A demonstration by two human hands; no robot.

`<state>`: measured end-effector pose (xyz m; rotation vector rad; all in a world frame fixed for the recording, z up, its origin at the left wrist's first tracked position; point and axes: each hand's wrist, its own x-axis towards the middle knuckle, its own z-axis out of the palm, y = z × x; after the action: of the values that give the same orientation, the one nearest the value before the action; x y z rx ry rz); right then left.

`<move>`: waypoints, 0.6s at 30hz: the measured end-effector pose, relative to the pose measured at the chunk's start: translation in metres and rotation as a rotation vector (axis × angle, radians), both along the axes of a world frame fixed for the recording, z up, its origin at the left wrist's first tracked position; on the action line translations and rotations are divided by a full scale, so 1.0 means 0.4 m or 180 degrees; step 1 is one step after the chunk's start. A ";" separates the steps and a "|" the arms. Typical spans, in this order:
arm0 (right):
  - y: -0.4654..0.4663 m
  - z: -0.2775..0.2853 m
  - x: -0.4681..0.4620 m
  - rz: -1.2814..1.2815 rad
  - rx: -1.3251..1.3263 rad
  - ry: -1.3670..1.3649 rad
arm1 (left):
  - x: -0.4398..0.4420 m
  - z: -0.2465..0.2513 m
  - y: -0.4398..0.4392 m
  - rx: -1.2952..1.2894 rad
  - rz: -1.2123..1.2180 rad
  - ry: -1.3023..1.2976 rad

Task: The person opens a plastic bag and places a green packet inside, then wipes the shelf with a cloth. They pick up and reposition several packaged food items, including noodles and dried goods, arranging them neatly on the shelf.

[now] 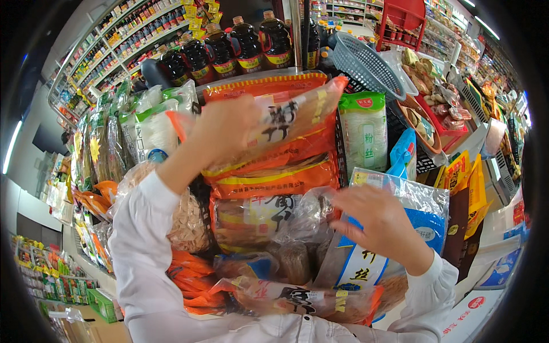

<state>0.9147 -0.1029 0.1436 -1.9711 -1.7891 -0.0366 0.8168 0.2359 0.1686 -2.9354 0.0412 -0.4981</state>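
Note:
In the upper middle, my left hand [231,124] is closed over an orange-ended plastic pack of dried tofu sticks [300,109]. The pack slants up to the right above similar orange packs [274,182], and its left tip sticks out past my wrist. My right hand [375,223] is blurred, its thumb apart from the fingers, over a clear bag with a blue label [422,218]. Its fingertips are beside a crumpled clear plastic bag [315,210]; whether they touch it is unclear. Another pack of dried tofu sticks [309,300] lies against my front.
Glass noodle packs stand on the left [148,122] and right [364,133]. Behind are large bottles of dark liquid [248,45], a metal post [296,34] and a grey perforated basket [364,64]. A bag of pale dried flakes [186,223] sits below my left forearm.

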 end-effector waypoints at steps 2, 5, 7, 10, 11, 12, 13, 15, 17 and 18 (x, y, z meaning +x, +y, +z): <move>0.047 0.018 -0.004 -0.0249 0.0380 -0.0524 | -0.090 -0.008 -0.088 0.0150 -0.0219 -0.0170; 0.109 0.036 -0.009 -0.0546 0.0478 -0.1365 | -0.212 -0.046 -0.191 0.0402 -0.0532 -0.0112; 0.126 -0.002 0.005 -0.0745 0.0295 -0.1796 | -0.254 -0.065 -0.249 0.0376 -0.0615 0.0108; 0.120 -0.068 0.016 -0.0416 -0.0061 -0.1633 | -0.297 -0.064 -0.279 0.0377 -0.0759 0.0133; 0.114 -0.081 0.016 -0.0294 -0.0237 -0.1552 | -0.307 -0.062 -0.277 0.0422 -0.0781 0.0109; 0.116 -0.071 0.006 -0.0223 0.0122 -0.1734 | -0.317 -0.062 -0.274 0.0454 -0.0795 0.0099; 0.116 -0.054 -0.001 -0.0205 0.0290 -0.1677 | -0.322 -0.055 -0.267 0.0465 -0.0784 -0.0048; 0.110 -0.018 -0.013 -0.0185 0.0620 -0.1552 | -0.324 -0.031 -0.244 0.0488 -0.0776 -0.0337; 0.110 0.009 -0.007 -0.0089 0.0694 -0.1598 | -0.317 -0.014 -0.227 0.0556 -0.0753 -0.0861; 0.111 0.025 -0.005 -0.0041 0.0748 -0.1624 | -0.318 -0.003 -0.225 0.0608 -0.0737 -0.1124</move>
<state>0.9127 -0.0585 0.1534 -1.9117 -1.9591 -0.7801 0.6897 0.1461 0.1673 -2.6280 0.3652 -0.9801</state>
